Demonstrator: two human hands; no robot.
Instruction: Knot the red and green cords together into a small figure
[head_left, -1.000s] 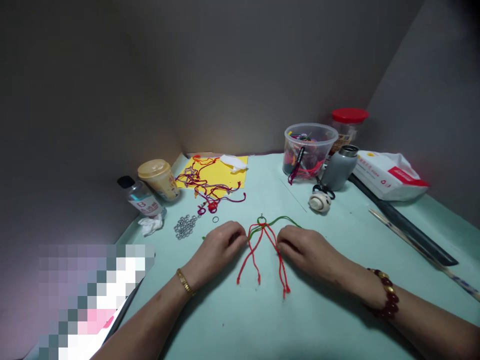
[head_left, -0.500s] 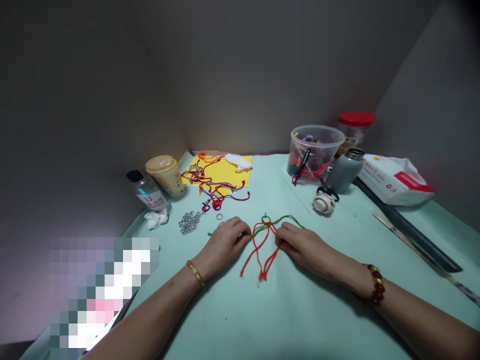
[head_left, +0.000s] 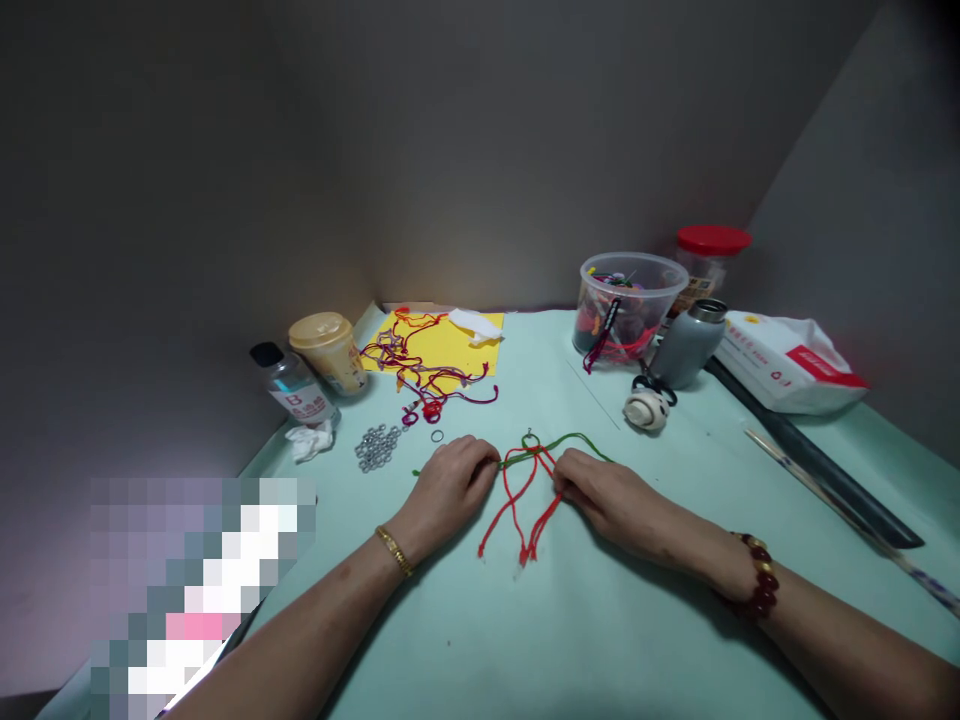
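Note:
Red cords (head_left: 514, 505) and green cords (head_left: 577, 437) meet at a small ring or loop (head_left: 529, 440) on the tabletop, with the red ends hanging toward me. On the left, my left hand (head_left: 463, 475) is closed, pinching a green cord that runs from the knot; a green end pokes out behind that hand. Opposite it, my right hand (head_left: 589, 485) is closed on a red cord just right of the knot. Its fingertips are partly hidden, and another green cord passes behind it.
Small metal rings (head_left: 376, 447) lie left, near a bottle (head_left: 300, 390) and a lidded cup (head_left: 330, 355). Beyond are cords on yellow paper (head_left: 472, 358). At right stand a clear tub (head_left: 630, 300), a grey flask (head_left: 688, 345), a tape measure-like white round object (head_left: 646, 409) and a stick (head_left: 817, 490).
My left hand has drawn slightly left, and the green cord between it and the knot looks straighter. My right hand stays almost in place on the red cord.

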